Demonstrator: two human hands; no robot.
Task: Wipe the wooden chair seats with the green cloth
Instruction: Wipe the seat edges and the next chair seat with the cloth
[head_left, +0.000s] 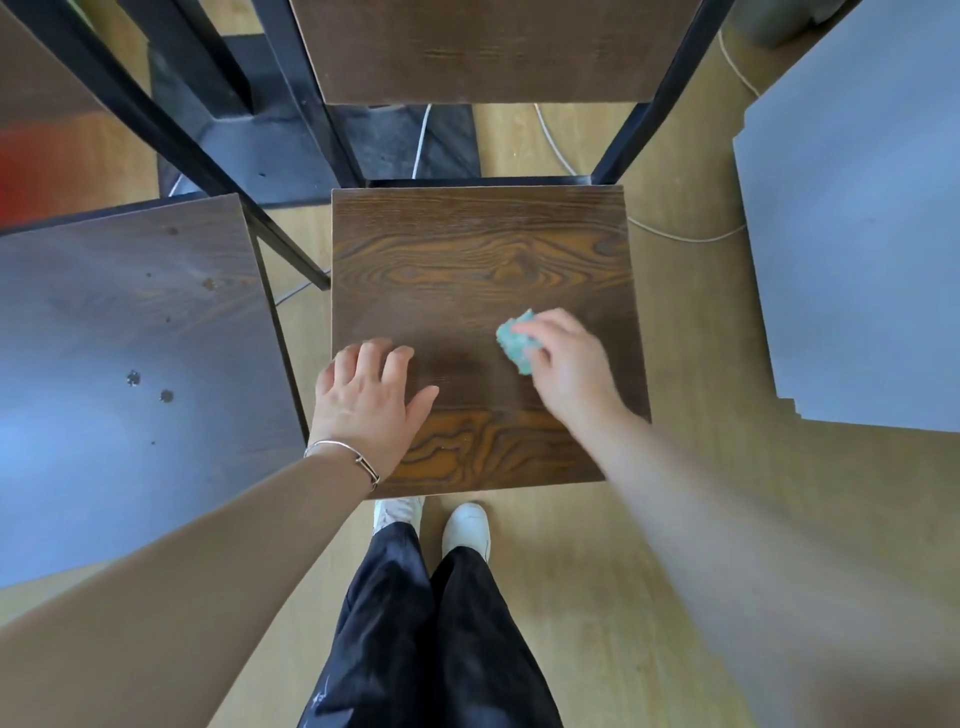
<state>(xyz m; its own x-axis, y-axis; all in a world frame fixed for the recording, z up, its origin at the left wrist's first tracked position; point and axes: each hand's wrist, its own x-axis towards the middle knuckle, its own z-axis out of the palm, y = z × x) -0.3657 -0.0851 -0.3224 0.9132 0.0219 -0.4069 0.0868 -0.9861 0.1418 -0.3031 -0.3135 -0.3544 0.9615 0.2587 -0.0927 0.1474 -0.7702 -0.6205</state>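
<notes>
Both hands are down on the middle chair seat (467, 249). The left hand (369, 400) lies flat near the front left edge with its fingers spread, bracing. The right hand (569, 364) clutches the bunched green cloth (514, 345) against the wood right of centre. I'd judge this seat is mid-wipe, with its far half yet to cover. The neighbouring seat (130, 338) to the left comes after. Its dark spots (166, 396) will likely need firmer rubbing.
</notes>
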